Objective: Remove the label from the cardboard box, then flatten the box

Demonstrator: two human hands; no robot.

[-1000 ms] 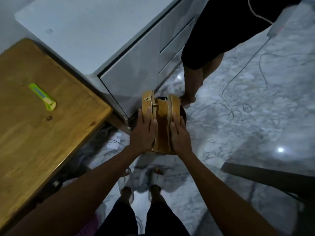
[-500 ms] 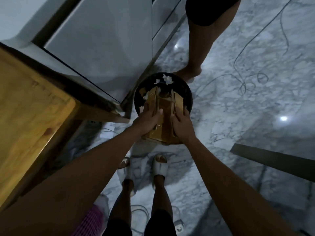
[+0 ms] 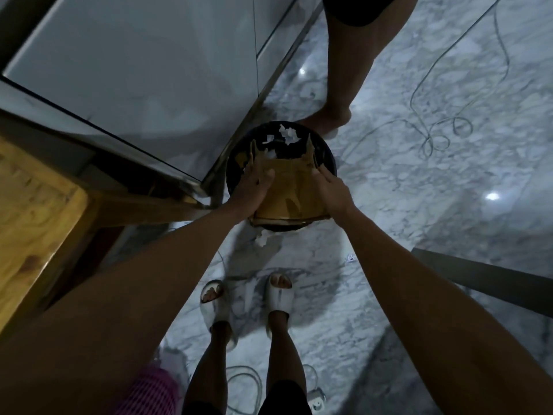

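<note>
cardboard is nearly where it belongs: your box [image 3: 287, 190] is already collapsed into a flat stack and sits tilted in the mouth of the round black bin [image 3: 327, 158] on the marble floor [image 3: 419, 190], its far corners poking down inside and its near edge jutting over the rim toward your feet. your left hand [image 3: 254, 190] lies palm-down on the left side of the stack, fingers [image 3: 264, 178] spread and only lightly curled over the edge, pressing more than gripping. your right hand [image 3: 330, 190] does the same on the right side, fingers flat and extended toward the far corner; whether any of them hook under the cardboard you can't tell from this angle. white paper scraps [image 3: 287, 136] lie in the bin beyond the box, and one more scrap [image 3: 263, 238] sits on the floor just in front of it, so the label looks to be torn off and binned. no label shows on the visible face. flattening appears done too. what seems left is pushing the stack fully in and picking up the stray scrap.
</note>
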